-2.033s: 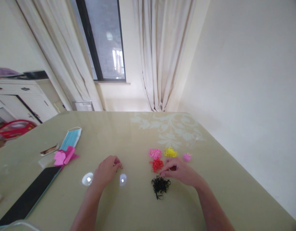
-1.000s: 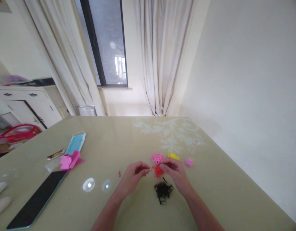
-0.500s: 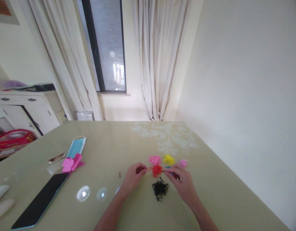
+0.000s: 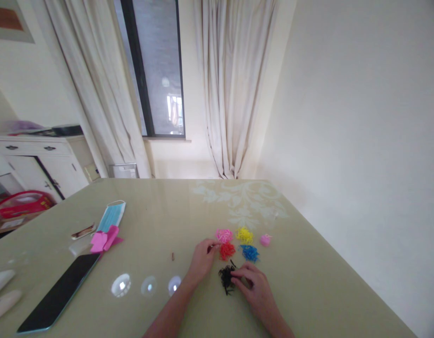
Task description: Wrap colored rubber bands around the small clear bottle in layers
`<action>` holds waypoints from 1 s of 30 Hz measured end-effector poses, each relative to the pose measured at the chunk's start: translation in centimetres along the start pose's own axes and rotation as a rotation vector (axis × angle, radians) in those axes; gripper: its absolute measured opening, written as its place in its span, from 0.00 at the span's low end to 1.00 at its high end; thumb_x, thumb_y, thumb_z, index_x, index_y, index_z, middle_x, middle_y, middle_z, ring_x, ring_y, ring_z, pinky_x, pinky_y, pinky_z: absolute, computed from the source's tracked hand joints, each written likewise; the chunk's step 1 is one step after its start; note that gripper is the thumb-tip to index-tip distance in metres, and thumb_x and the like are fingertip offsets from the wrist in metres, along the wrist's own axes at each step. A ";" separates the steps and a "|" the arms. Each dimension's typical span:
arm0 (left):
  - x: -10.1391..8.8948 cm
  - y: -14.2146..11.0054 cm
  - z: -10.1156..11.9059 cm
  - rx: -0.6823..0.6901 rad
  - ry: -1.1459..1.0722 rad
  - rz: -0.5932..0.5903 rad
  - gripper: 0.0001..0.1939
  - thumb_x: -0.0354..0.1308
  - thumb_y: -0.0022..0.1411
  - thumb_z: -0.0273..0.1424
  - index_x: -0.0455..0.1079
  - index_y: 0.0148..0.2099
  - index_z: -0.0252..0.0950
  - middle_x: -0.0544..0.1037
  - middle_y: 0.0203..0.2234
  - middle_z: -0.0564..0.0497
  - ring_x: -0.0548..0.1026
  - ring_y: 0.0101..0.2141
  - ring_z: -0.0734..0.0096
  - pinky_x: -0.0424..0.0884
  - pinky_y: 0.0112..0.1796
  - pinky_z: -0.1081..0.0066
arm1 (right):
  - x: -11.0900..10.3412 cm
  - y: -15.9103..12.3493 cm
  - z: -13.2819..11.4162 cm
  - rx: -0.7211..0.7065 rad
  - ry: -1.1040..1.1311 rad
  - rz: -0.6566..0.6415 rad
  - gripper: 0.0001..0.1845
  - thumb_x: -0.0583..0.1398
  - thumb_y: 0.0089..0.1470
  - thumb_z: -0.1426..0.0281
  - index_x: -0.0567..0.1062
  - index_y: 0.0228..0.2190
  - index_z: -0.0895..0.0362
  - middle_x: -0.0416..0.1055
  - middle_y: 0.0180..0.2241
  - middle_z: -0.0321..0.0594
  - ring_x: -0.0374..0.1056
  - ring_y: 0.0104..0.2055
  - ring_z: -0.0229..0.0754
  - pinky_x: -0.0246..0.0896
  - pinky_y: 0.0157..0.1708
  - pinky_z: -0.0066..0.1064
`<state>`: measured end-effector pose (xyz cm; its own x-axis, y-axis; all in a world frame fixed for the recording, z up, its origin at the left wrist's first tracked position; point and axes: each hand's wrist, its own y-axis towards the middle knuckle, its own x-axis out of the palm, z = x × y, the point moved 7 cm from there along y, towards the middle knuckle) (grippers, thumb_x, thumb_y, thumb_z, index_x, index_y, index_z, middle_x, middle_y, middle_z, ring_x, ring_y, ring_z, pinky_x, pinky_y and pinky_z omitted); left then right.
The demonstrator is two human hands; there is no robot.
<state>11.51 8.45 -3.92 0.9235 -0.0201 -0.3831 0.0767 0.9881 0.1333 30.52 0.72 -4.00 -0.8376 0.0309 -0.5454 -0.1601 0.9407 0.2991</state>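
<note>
Small heaps of thin, curly bands that look like little rubber bands lie on the table. My left hand (image 4: 202, 258) is pinched at the left edge of the red heap (image 4: 227, 251); whatever its fingertips hold is too small to see. Over the right side of the black heap (image 4: 225, 278), my right hand (image 4: 252, 281) has thumb and forefinger closing on black bands. Behind the red bands sit a pink heap (image 4: 224, 235) and a yellow heap (image 4: 244, 234). A blue heap (image 4: 250, 253) lies beyond my right hand.
Right of the heaps is a small pink lump (image 4: 265, 240). A tiny brown piece (image 4: 173, 257) lies left of my left hand. Farther left are a dark-screened phone or tablet (image 4: 60, 293), a blue face mask (image 4: 112, 216) and folded pink paper (image 4: 104, 238). A wall (image 4: 361, 164) borders the table's right.
My right hand has come back from beside the red heap to the black heap, uncovering the blue bands. My left hand has shifted slightly right, up to the red heap's edge.
</note>
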 end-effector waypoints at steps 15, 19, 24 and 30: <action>-12.1 -4.3 -5.4 -0.236 0.713 0.109 0.07 0.50 0.68 0.27 0.70 0.40 0.36 0.77 0.42 0.43 0.78 0.44 0.60 0.69 0.48 0.64 | -0.9 -0.1 -0.9 -0.019 0.019 0.180 0.23 0.59 0.65 0.50 0.86 0.36 0.53 0.74 0.30 0.43 0.65 0.25 0.41 0.63 0.24 0.31; -11.4 -4.3 -5.2 -0.253 0.758 0.090 0.09 0.48 0.69 0.25 0.69 0.40 0.38 0.78 0.40 0.44 0.78 0.44 0.59 0.68 0.47 0.65 | -1.7 -0.5 -1.3 -0.035 0.010 0.261 0.25 0.59 0.65 0.48 0.86 0.37 0.53 0.71 0.27 0.41 0.64 0.23 0.40 0.63 0.23 0.30; -10.0 -4.7 -4.1 -0.157 0.704 0.104 0.14 0.43 0.69 0.21 0.69 0.46 0.37 0.79 0.40 0.43 0.77 0.44 0.58 0.67 0.48 0.63 | -1.8 -0.5 -1.5 -0.066 0.001 0.282 0.25 0.58 0.66 0.49 0.85 0.37 0.54 0.71 0.27 0.40 0.65 0.23 0.40 0.63 0.22 0.29; -5.1 -6.1 -0.2 -0.006 0.182 0.112 0.08 0.50 0.69 0.32 0.71 0.43 0.40 0.79 0.39 0.45 0.78 0.40 0.59 0.73 0.44 0.63 | -1.3 -0.7 -1.7 -0.117 -0.030 0.255 0.19 0.59 0.67 0.54 0.84 0.42 0.53 0.73 0.30 0.40 0.68 0.26 0.40 0.67 0.26 0.28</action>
<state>6.29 2.59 -2.94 0.8430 0.1176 -0.5249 -0.0257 0.9835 0.1791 30.85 -0.59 -2.19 -0.8428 0.2730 -0.4638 -0.0070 0.8562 0.5167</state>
